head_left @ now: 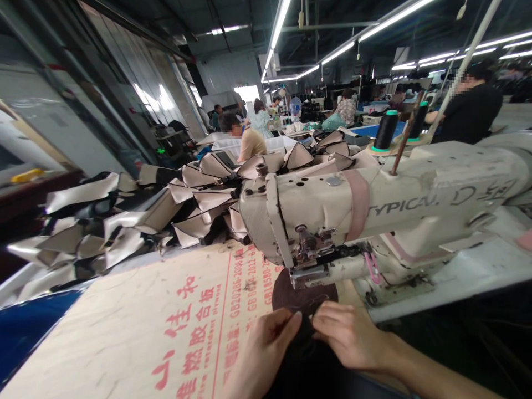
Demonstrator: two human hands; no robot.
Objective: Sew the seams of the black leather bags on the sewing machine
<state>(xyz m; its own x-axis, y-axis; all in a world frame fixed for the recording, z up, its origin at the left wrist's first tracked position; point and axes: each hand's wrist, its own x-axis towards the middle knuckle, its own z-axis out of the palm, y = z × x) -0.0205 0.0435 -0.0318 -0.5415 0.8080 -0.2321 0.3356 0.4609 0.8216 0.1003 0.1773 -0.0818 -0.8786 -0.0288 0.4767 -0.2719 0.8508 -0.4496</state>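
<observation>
Close in front of me, my left hand pinches the edge of a black piece of material between thumb and fingers. My right hand grips the same piece from the other side, its fingers curled in. Just beyond the hands lies a dark brown rounded piece, partly under the head of the sewing machine. Whether the brown piece and the black material are joined, I cannot tell. The lower part of the black material runs into the dark area below.
A plywood board with red print spans the left front. Behind it is a heap of beige and black sewn pieces. Black thread cones stand behind the machine. One person is at the right; others work farther back.
</observation>
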